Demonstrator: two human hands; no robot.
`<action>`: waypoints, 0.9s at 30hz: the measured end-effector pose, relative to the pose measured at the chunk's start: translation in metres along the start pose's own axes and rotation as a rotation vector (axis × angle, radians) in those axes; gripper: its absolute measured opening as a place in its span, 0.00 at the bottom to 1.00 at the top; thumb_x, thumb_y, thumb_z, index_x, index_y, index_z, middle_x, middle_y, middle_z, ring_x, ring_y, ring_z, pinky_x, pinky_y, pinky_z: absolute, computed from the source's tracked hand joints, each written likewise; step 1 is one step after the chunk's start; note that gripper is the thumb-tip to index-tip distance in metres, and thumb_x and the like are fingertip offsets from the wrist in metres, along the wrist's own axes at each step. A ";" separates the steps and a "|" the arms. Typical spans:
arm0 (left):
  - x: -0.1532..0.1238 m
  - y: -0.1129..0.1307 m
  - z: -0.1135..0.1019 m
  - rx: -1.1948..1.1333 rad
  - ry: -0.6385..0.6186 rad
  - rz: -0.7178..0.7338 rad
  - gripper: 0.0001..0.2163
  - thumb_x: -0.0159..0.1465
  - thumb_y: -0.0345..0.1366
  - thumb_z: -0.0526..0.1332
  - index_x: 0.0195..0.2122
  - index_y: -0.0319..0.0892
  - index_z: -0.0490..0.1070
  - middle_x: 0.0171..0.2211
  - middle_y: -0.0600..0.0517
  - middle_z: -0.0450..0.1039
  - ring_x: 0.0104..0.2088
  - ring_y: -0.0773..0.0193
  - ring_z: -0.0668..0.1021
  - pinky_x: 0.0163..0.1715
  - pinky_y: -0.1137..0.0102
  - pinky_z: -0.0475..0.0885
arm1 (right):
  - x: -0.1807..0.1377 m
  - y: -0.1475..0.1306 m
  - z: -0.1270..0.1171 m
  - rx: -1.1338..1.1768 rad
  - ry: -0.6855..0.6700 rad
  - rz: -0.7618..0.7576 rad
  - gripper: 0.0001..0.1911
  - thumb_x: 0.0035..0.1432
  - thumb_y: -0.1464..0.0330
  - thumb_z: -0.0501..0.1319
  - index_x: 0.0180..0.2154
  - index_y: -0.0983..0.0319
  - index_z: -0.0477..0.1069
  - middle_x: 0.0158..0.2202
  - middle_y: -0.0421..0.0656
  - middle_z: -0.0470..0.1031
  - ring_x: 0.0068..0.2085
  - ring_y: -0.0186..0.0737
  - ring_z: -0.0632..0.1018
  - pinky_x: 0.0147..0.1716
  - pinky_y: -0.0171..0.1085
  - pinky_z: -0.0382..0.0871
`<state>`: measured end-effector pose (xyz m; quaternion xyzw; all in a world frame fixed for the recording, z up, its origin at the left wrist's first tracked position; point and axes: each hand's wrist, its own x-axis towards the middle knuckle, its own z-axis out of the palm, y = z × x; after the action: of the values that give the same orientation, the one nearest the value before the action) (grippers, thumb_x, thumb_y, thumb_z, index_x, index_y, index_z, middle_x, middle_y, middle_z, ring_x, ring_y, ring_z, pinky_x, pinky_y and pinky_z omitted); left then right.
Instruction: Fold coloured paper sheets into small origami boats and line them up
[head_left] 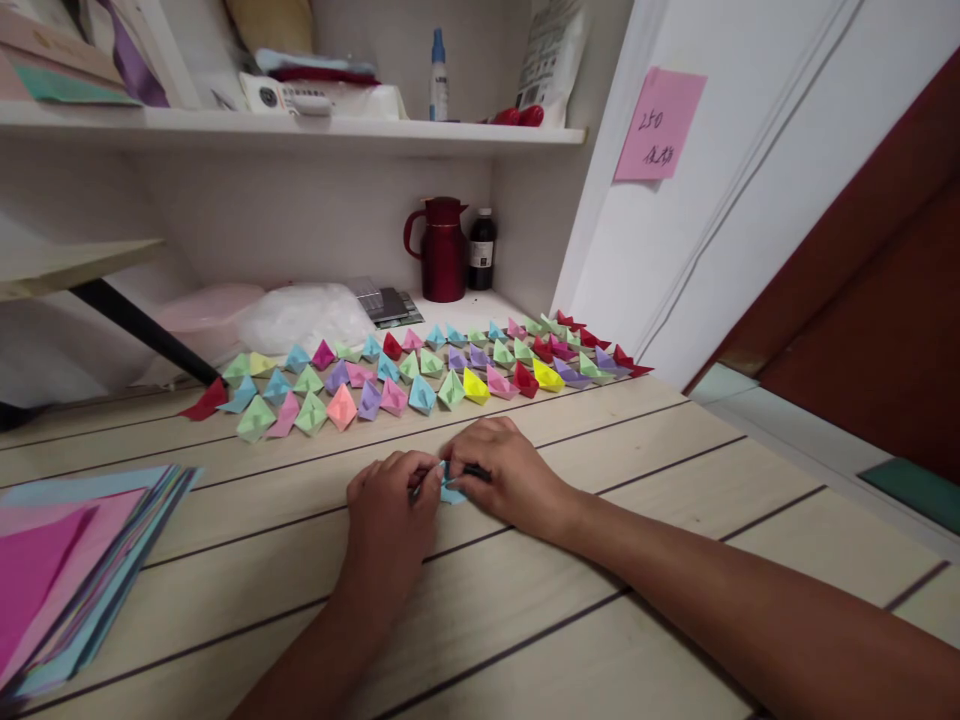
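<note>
A small piece of folded light blue paper [452, 494] is between my two hands, just above or on the wooden table; most of it is covered by fingers. My left hand [396, 500] pinches its left side between thumb and fingers. On the other side, my right hand [504, 468] is closed on the paper with bent fingers. Whether the paper has a finished shape cannot be made out. Beyond my hands stand rows of small folded paper boats, among them a yellow paper boat [475, 386] and an orange paper boat [342, 408].
A stack of coloured paper sheets [67, 560] lies at the left on the striped table [600, 640]. Behind the boats are a clear plastic bag [304, 322], a dark red jug [443, 255] and a dark bottle [481, 252]. A white shelf [337, 138] overhangs them.
</note>
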<state>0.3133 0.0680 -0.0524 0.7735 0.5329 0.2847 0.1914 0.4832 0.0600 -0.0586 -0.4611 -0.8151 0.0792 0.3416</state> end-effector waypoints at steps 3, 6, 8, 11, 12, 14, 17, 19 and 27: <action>0.001 -0.002 0.001 -0.019 0.007 -0.018 0.05 0.60 0.34 0.57 0.30 0.44 0.72 0.29 0.53 0.76 0.34 0.60 0.76 0.38 0.66 0.66 | -0.001 0.000 0.000 -0.018 0.018 -0.042 0.04 0.54 0.74 0.65 0.31 0.59 0.71 0.37 0.40 0.78 0.43 0.40 0.73 0.45 0.40 0.57; 0.001 -0.001 0.002 0.001 -0.005 -0.021 0.04 0.58 0.30 0.57 0.29 0.44 0.70 0.27 0.54 0.74 0.32 0.62 0.75 0.36 0.67 0.66 | -0.001 -0.002 0.000 -0.018 0.037 -0.049 0.05 0.53 0.75 0.65 0.31 0.60 0.71 0.38 0.40 0.78 0.42 0.40 0.73 0.45 0.39 0.57; 0.001 -0.001 0.002 -0.004 -0.014 -0.024 0.05 0.57 0.30 0.56 0.28 0.44 0.70 0.26 0.55 0.74 0.31 0.62 0.75 0.34 0.68 0.65 | -0.001 -0.002 -0.001 -0.009 0.040 -0.040 0.04 0.54 0.74 0.65 0.30 0.60 0.71 0.36 0.40 0.78 0.41 0.39 0.74 0.45 0.39 0.58; 0.000 -0.001 0.002 -0.027 -0.015 -0.025 0.05 0.57 0.30 0.56 0.27 0.45 0.70 0.26 0.55 0.74 0.30 0.63 0.75 0.33 0.69 0.66 | -0.001 -0.002 -0.001 -0.001 0.036 -0.030 0.04 0.54 0.74 0.65 0.29 0.60 0.71 0.33 0.39 0.78 0.39 0.39 0.74 0.44 0.39 0.58; 0.000 -0.001 0.002 -0.032 -0.013 -0.025 0.05 0.57 0.30 0.56 0.27 0.45 0.70 0.26 0.55 0.75 0.30 0.63 0.75 0.33 0.69 0.66 | -0.001 -0.002 -0.001 0.000 0.035 -0.028 0.04 0.54 0.74 0.65 0.29 0.60 0.71 0.33 0.39 0.78 0.39 0.39 0.74 0.44 0.39 0.58; 0.000 -0.002 0.003 -0.042 -0.005 -0.026 0.05 0.57 0.31 0.56 0.27 0.45 0.70 0.26 0.55 0.75 0.30 0.63 0.76 0.33 0.68 0.66 | -0.001 -0.002 -0.001 0.004 0.035 -0.025 0.05 0.54 0.74 0.65 0.29 0.60 0.71 0.32 0.39 0.78 0.39 0.39 0.74 0.44 0.39 0.58; 0.001 -0.003 0.003 -0.091 0.034 -0.031 0.05 0.58 0.33 0.56 0.31 0.45 0.72 0.28 0.54 0.77 0.31 0.62 0.77 0.35 0.67 0.68 | 0.000 0.000 0.000 0.018 0.034 0.000 0.05 0.53 0.74 0.66 0.28 0.60 0.71 0.32 0.39 0.78 0.39 0.38 0.75 0.44 0.39 0.58; 0.001 -0.004 0.002 -0.130 0.059 -0.032 0.07 0.60 0.36 0.56 0.35 0.45 0.73 0.30 0.53 0.78 0.33 0.61 0.78 0.37 0.66 0.69 | 0.000 0.001 0.000 0.032 0.030 0.025 0.06 0.52 0.74 0.66 0.28 0.60 0.71 0.32 0.38 0.78 0.38 0.38 0.75 0.44 0.38 0.58; 0.002 -0.007 0.001 -0.090 0.040 0.012 0.07 0.60 0.37 0.57 0.31 0.46 0.75 0.31 0.54 0.78 0.33 0.62 0.77 0.36 0.67 0.69 | 0.001 0.002 0.001 0.042 0.025 0.043 0.06 0.51 0.74 0.67 0.28 0.60 0.71 0.30 0.38 0.77 0.36 0.37 0.75 0.44 0.39 0.58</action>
<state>0.3097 0.0725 -0.0567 0.7615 0.5186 0.3250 0.2135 0.4837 0.0621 -0.0601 -0.4725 -0.7987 0.0978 0.3595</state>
